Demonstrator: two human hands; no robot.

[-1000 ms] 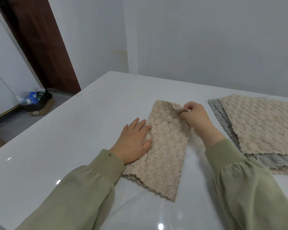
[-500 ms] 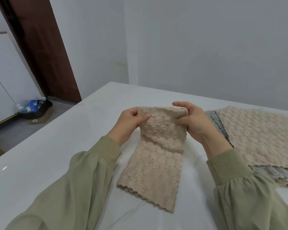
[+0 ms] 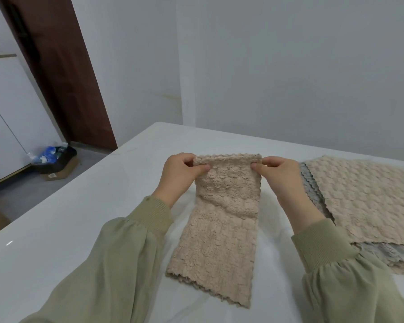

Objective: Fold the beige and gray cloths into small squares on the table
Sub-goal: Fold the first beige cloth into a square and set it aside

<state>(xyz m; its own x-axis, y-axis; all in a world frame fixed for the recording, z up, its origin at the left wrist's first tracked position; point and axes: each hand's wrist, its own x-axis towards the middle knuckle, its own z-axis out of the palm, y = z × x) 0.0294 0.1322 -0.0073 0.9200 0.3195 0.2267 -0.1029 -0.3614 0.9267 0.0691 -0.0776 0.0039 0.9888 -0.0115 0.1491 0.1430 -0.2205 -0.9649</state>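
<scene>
1 beige cloth (image 3: 219, 229) — a long narrow strip, near end flat on the white table (image 3: 68, 229), far end raised. Left hand (image 3: 180, 176) pinches the far left corner; right hand (image 3: 280, 176) pinches the far right corner. Stack of beige and gray cloths (image 3: 364, 201) — flat, just beside the right hand.

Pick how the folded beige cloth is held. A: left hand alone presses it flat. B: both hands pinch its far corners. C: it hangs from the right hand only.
B: the left hand and right hand each pinch a far corner of the beige cloth, its near end on the table.
</scene>
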